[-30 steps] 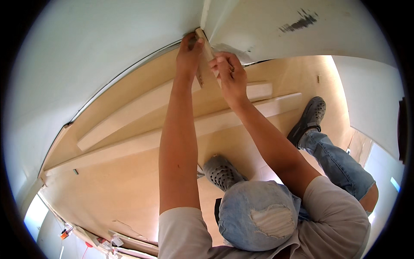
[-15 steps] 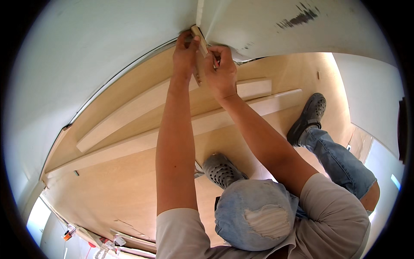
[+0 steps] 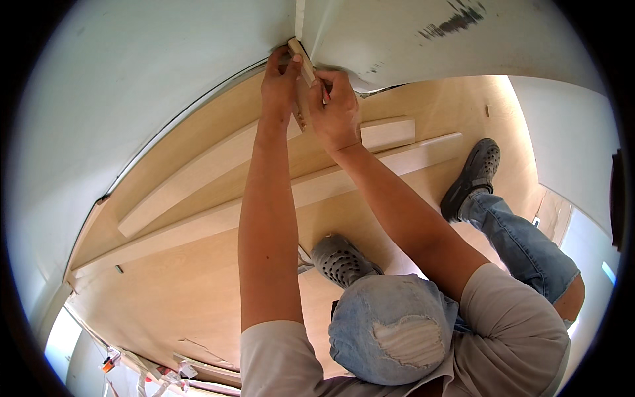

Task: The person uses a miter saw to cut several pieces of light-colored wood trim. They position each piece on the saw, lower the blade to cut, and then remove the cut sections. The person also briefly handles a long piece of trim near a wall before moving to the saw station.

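Note:
Up at the corner where the two pale wall panels meet, a short narrow wood strip point(image 3: 302, 59) stands on a slant. My left hand point(image 3: 279, 89) pinches it near its upper end, thumb on the front face. Close beside its lower part, my right hand point(image 3: 336, 116) is closed round a thin pencil-like stick point(image 3: 326, 94) with a pink end. The tip of that stick is mostly hidden by the fingers and the strip. Below the hands, a cut board edge point(image 3: 301, 116) shows between my wrists.
Long pale wood boards point(image 3: 390, 159) lie across the plywood floor point(image 3: 178, 291) under my forearms. My clogs point(image 3: 340, 259) rest on it, knee bent. A curved white wall point(image 3: 86, 99) rises at left, a marked panel point(image 3: 509, 46) at right. Clutter point(image 3: 185, 370) lies bottom left.
The view has shifted slightly. My left hand keeps its pinch on the strip. My right hand's fingers have changed position a little around the thin stick, close to the strip.

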A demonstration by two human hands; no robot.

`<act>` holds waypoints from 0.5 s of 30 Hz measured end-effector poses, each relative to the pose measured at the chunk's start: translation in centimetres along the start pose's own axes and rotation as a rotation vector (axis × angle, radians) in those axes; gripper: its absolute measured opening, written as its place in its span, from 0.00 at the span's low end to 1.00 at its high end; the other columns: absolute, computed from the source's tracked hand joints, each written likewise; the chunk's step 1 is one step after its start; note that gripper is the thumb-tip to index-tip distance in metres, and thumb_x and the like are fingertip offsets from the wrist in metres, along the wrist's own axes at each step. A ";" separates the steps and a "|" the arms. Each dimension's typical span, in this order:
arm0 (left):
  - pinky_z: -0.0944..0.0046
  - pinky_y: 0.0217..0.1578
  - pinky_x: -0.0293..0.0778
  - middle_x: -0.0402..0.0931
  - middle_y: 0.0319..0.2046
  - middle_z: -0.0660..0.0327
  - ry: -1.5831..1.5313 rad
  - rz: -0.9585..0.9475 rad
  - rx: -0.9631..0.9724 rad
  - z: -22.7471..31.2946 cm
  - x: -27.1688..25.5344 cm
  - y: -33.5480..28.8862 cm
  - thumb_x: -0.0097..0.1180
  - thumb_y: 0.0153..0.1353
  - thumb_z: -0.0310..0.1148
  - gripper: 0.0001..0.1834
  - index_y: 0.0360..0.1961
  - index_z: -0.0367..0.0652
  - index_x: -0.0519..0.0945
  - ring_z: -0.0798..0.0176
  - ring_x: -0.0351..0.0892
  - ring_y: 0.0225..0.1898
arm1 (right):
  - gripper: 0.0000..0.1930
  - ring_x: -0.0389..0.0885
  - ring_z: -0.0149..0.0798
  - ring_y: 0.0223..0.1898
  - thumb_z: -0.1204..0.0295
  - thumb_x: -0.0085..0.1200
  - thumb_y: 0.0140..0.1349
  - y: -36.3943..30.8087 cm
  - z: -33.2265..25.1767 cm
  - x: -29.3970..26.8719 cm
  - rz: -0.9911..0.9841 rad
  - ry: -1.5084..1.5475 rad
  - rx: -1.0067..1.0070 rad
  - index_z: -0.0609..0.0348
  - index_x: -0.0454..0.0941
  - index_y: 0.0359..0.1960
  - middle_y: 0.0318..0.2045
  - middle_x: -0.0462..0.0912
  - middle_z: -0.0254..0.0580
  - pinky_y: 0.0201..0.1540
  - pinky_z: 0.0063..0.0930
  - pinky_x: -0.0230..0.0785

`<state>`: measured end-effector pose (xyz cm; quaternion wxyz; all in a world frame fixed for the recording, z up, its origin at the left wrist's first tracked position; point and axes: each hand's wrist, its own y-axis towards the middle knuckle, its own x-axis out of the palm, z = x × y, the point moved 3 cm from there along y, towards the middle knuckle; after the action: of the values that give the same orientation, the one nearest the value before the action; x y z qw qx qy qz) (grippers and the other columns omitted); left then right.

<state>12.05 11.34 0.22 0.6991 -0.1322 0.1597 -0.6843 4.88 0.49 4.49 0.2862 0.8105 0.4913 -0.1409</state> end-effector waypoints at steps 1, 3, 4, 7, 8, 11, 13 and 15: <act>0.61 0.44 0.74 0.81 0.39 0.60 0.002 0.001 -0.006 0.1 0.0 -0.2 0.61 0.68 0.48 0.29 0.66 0.48 0.73 0.64 0.78 0.40 | 0.08 0.79 0.37 0.31 0.75 0.57 0.68 0.0 0.0 -0.1 -0.011 -0.003 0.005 0.64 0.76 0.45 0.32 0.82 0.44 0.37 0.32 0.74; 0.61 0.45 0.74 0.81 0.39 0.60 0.001 0.001 -0.010 0.1 0.1 -0.1 0.61 0.68 0.48 0.30 0.67 0.48 0.73 0.63 0.78 0.41 | 0.08 0.79 0.38 0.31 0.75 0.57 0.68 0.0 -0.1 -0.2 -0.034 -0.009 0.014 0.64 0.76 0.45 0.33 0.83 0.45 0.37 0.32 0.75; 0.61 0.45 0.74 0.81 0.39 0.60 -0.001 -0.001 -0.009 0.1 0.0 -0.1 0.61 0.68 0.48 0.30 0.67 0.48 0.73 0.63 0.78 0.42 | 0.08 0.79 0.38 0.31 0.75 0.57 0.68 0.0 -0.1 -0.2 -0.032 -0.003 0.013 0.64 0.76 0.45 0.33 0.83 0.45 0.37 0.32 0.75; 0.63 0.46 0.74 0.80 0.44 0.59 0.017 -0.032 -0.005 -0.1 -0.1 0.1 0.60 0.70 0.50 0.30 0.68 0.47 0.71 0.64 0.77 0.44 | 0.08 0.80 0.38 0.32 0.75 0.57 0.68 0.0 -0.1 -0.2 -0.028 0.015 0.022 0.64 0.76 0.45 0.34 0.84 0.45 0.38 0.31 0.75; 0.64 0.46 0.74 0.80 0.47 0.59 0.029 -0.044 -0.003 -0.2 -0.1 0.2 0.60 0.71 0.50 0.31 0.68 0.47 0.71 0.65 0.77 0.45 | 0.08 0.81 0.38 0.32 0.75 0.57 0.68 0.0 0.0 -0.2 -0.032 0.024 0.031 0.64 0.76 0.45 0.34 0.84 0.45 0.38 0.31 0.76; 0.64 0.46 0.74 0.80 0.46 0.60 0.013 -0.055 0.027 -0.2 -0.2 0.2 0.60 0.71 0.50 0.30 0.68 0.48 0.71 0.66 0.77 0.44 | 0.08 0.82 0.38 0.33 0.75 0.57 0.68 0.0 0.0 -0.2 -0.032 0.034 0.036 0.64 0.76 0.45 0.34 0.84 0.46 0.39 0.29 0.76; 0.62 0.46 0.74 0.81 0.42 0.59 0.020 -0.025 0.022 -0.2 -0.2 0.1 0.61 0.69 0.50 0.31 0.68 0.47 0.72 0.63 0.78 0.43 | 0.08 0.82 0.37 0.33 0.75 0.57 0.68 0.0 0.0 -0.2 -0.036 0.043 0.047 0.64 0.77 0.45 0.33 0.84 0.46 0.39 0.29 0.76; 0.61 0.47 0.74 0.81 0.40 0.58 0.016 -0.011 0.021 -0.2 -0.3 0.0 0.61 0.68 0.50 0.32 0.68 0.47 0.72 0.62 0.79 0.42 | 0.07 0.82 0.36 0.33 0.75 0.56 0.68 -0.1 0.0 -0.1 -0.050 0.069 0.074 0.63 0.77 0.45 0.33 0.85 0.46 0.39 0.29 0.76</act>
<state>11.93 11.65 0.06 0.6954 -0.1202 0.1574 -0.6908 4.75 0.47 4.56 0.2352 0.8123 0.5154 -0.1382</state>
